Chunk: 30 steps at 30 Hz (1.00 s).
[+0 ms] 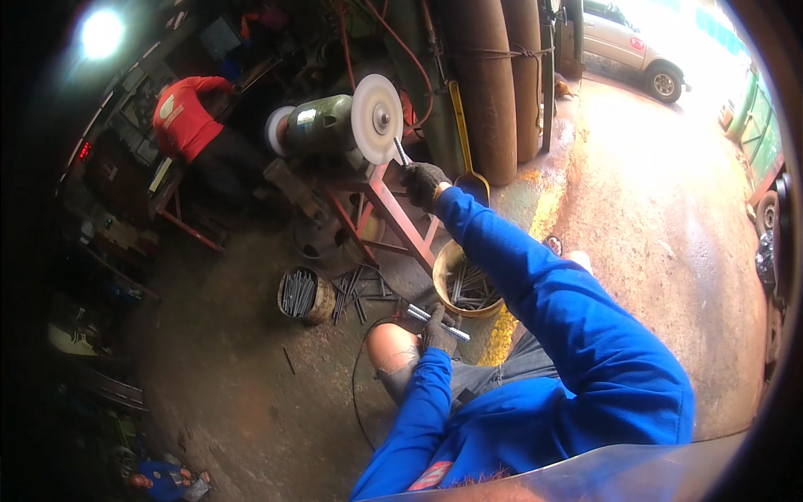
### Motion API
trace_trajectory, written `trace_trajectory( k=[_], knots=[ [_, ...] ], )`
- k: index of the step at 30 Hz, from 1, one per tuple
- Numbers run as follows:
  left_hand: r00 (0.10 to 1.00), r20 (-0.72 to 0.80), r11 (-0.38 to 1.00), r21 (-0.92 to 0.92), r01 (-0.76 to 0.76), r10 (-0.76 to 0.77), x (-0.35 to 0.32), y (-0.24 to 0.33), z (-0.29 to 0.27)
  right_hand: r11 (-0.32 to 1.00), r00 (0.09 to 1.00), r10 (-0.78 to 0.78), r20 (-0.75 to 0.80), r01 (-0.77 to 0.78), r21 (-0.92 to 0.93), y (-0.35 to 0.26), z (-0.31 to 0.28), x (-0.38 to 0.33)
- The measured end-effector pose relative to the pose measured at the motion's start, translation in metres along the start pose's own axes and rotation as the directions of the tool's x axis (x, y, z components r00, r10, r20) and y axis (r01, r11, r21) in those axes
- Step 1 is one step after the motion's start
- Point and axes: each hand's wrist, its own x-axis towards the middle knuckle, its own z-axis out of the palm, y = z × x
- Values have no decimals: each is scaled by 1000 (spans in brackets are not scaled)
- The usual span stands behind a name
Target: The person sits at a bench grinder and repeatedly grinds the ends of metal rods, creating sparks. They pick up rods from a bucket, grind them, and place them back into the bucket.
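Note:
My right hand (pixel 422 184), in a dark glove, is closed around a short metal rod (pixel 401 151). The rod's upper end points at the lower right edge of the pale grinding wheel (pixel 376 119); whether they touch I cannot tell. That wheel sits on the right end of a green bench grinder (pixel 322 125), mounted on a red metal stand (pixel 389 209). Lower down, near my knee, my gloved left hand (pixel 440 328) grips several metal rods (pixel 456 332) that stick out on both sides of it.
Beside my legs stands a round tub (pixel 441 272) of rods. A bucket (pixel 321 303) packed with dark rods and loose rods (pixel 360 293) lie left of it. Tall gas cylinders (pixel 477 84) and a yellow-handled shovel (pixel 460 125) stand behind. A person in red (pixel 191 117) works at the far left.

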Motion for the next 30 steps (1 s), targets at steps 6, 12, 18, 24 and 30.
trace_trajectory(
  k=[6,12,18,24,30],
  knots=[
    [999,-40,999,-4,-36,36,-4,15,-22,961,990,-136,38,141,-239,-15,54,7],
    [999,26,998,52,-28,27,2,-1,-4,895,995,-94,-25,74,-441,-36,13,2],
    [998,-15,998,22,-58,58,-8,12,-19,626,995,-5,103,83,-775,-87,41,-2],
    [1000,14,997,73,-27,27,-6,7,-12,947,982,40,-182,-95,-305,-39,38,18],
    [1000,1,1000,12,1,-1,-7,4,1,852,925,-369,-89,298,-430,-22,3,6]
  ],
)
